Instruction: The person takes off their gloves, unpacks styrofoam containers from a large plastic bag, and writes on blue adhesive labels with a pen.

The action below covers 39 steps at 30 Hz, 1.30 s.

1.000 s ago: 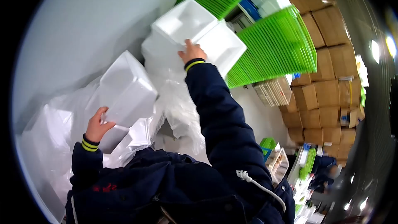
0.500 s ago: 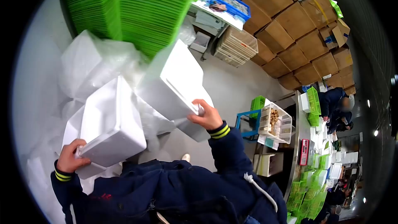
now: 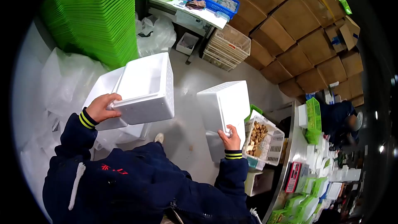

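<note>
My left hand (image 3: 104, 107) is closed on the edges of two white foam boxes held side by side. The nearer foam box (image 3: 150, 108) has its open top turned up, and the other foam box (image 3: 98, 90) sits to its left. Farther right, my right hand (image 3: 231, 138) pinches another pair where their rims meet: an upper foam box (image 3: 226, 105) and a lower foam box (image 3: 214, 146), partly hidden behind the hand. Both pairs hang above the grey floor, apart from each other.
Tall stacked green baskets (image 3: 99, 20) and clear plastic bags (image 3: 68, 83) stand at left. Cardboard boxes (image 3: 286, 25) line the back. On the right, a white crate (image 3: 271, 139) of brown produce is beside a metal table (image 3: 295, 130) with a red scale (image 3: 293, 177); a co-worker (image 3: 338, 118) bends beyond.
My view has turned toward the right. Both hands still hold their foam boxes; the right pair has swung away from the left pair, toward the crate and table, widening the gap.
</note>
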Available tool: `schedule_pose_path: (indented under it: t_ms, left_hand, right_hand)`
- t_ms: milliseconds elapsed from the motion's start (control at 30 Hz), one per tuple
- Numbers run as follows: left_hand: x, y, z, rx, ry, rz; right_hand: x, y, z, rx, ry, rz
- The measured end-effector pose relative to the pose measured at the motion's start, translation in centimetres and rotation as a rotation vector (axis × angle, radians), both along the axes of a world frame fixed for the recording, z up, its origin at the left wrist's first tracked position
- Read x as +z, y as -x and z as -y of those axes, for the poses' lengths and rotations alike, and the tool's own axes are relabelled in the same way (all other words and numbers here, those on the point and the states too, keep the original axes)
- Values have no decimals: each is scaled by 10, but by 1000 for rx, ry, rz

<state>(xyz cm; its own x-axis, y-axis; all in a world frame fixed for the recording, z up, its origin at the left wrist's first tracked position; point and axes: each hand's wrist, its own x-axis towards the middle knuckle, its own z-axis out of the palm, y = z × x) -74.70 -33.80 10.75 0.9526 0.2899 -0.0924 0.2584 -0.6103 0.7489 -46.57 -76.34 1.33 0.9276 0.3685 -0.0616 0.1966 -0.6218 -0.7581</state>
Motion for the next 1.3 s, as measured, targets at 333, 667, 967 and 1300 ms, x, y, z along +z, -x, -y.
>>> schedule_pose_path:
  t_ms: [333,667,967,1300]
  left_hand:
    - [-76,-229,-91,101,-148,187]
    - [30,-536,-276,-75,-535,285]
    - [15,-853,-459,111,-988,129]
    - [-65,-974,-506,208,-982,95]
  right_hand:
    - [-19,-253,-85,177,347,165]
    - [99,-542,-267,185,123,434]
    - [114,-841,-501,318,-136,512]
    - [190,-884,-668,625,-176,694]
